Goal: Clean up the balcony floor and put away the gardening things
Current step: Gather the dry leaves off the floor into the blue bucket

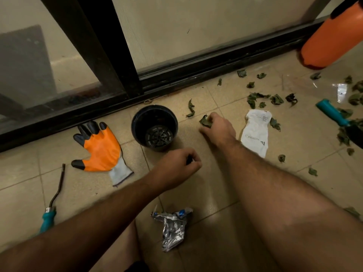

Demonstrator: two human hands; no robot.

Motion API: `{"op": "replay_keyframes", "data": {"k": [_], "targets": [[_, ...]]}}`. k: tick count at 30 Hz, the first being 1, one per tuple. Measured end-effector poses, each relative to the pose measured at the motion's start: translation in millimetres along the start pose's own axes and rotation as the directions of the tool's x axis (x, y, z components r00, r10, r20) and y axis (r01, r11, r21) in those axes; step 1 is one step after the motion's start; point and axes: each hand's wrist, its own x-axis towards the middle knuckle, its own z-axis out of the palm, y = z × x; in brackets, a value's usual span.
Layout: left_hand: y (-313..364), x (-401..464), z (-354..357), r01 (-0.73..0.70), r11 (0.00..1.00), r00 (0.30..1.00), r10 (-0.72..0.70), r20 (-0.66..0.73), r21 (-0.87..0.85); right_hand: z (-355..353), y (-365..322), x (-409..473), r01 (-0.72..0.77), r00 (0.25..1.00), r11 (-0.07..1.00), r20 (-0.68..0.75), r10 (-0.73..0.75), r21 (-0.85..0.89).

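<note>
- Tiled balcony floor (196, 193), sliding door frame behind.
- Nearest, crumpled foil wrapper (172, 228).
- Left hand (176, 165) curled, something dark inside, can't tell what.
- Right hand (218, 126) pinches a dried leaf (205, 121); black plastic pot (154, 126) just left, white packet (255, 132) right.
- Orange work glove (100, 148) further left.

A black plastic pot (154, 128) stands upright on the tiled floor (206, 193) near the sliding-door track, its slotted bottom showing. Left of it an orange glove (100, 149) with black fingertips lies flat, palm up. Further left lies a bent metal weeder (51, 201) with a teal handle. A teal-handled trowel (336, 116) lies at the right edge among dry green leaves (275, 99) scattered over the tiles (some curled, some flat). One leaf (205, 121) is pinched by the right hand (219, 128). An orange sprayer bottle (332, 38) stands at the upper right.
</note>
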Motion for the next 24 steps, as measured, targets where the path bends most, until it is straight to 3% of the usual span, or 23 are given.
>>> {"op": "replay_keyframes", "data": {"k": [4, 7, 9, 11, 14, 17, 21, 24], "targets": [[36.0, 17.7, -8.8, -0.148, 0.982, 0.982, 0.160, -0.101, 0.119, 5.4, 14.5, -14.1, 0.041, 0.998, 0.999, 0.044, -0.042, 0.016], [55.5, 49.2, -29.0, -0.197, 0.947, 0.951, 0.248, -0.186, 0.252, 2.2, 25.4, -42.4, -0.047, 0.995, 0.939, 0.094, 0.016, 0.341], [56.2, 77.7, -45.6, -0.166, 0.917, 0.943, 0.255, -0.213, 0.363, -3.2, 28.8, -64.7, -0.177, 0.981, 0.776, 0.168, 0.092, 0.606], [51.5, 106.6, -58.8, -0.079, 0.888, 0.965, 0.182, -0.188, 0.453, -7.2, 31.2, -82.2, -0.324, 0.946, 0.543, 0.286, 0.156, 0.775], [48.0, 144.8, -68.4, 0.022, 0.828, 0.995, 0.034, -0.089, 0.560, -8.2, 38.7, -93.5, -0.411, 0.910, 0.300, 0.367, 0.194, 0.861], [45.1, 172.7, -65.7, 0.007, 0.755, 1.000, -0.012, 0.002, 0.656, -11.3, 45.1, -98.4, -0.386, 0.906, 0.097, 0.357, 0.226, 0.918], [30.9, 193.9, -53.9, 0.039, 0.691, 0.996, -0.089, 0.031, 0.722, -13.3, 49.4, -104.8, -0.381, 0.886, -0.091, 0.391, 0.248, 0.920], [21.5, 201.7, -49.1, 0.093, 0.661, 0.985, -0.173, 0.030, 0.745, -10.9, 59.6, -108.6, -0.368, 0.880, -0.150, 0.396, 0.261, 0.918]]}}
